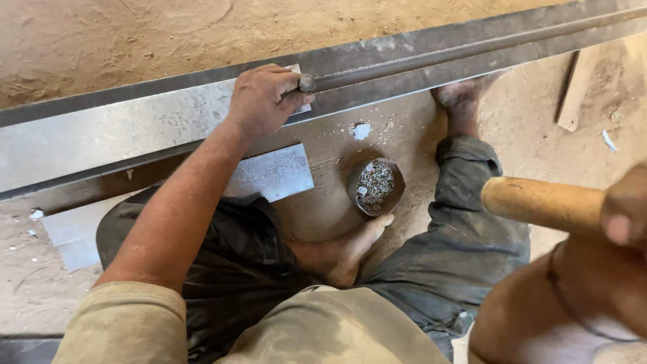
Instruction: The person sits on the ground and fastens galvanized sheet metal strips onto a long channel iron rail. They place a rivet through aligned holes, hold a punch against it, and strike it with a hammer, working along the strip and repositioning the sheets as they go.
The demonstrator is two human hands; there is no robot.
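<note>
My left hand (261,100) rests on a shiny sheet-metal strip (121,131) laid over a long steel beam (431,57). Its fingers pinch the end of a thin metal rod (472,47) that runs along the beam to the right. My right hand (625,205) at the right edge grips a thick wooden handle (542,202), raised above my knee; the tool's head is out of view. I sit on the sandy ground with my bare feet against the beam (461,94) and tucked beneath me (350,249).
A small round tin (375,187) holding several small metal pieces stands on the ground between my legs. A flat sheet-metal offcut (273,172) lies beside it, another one (74,232) at the left. A wooden piece (576,87) lies at the right.
</note>
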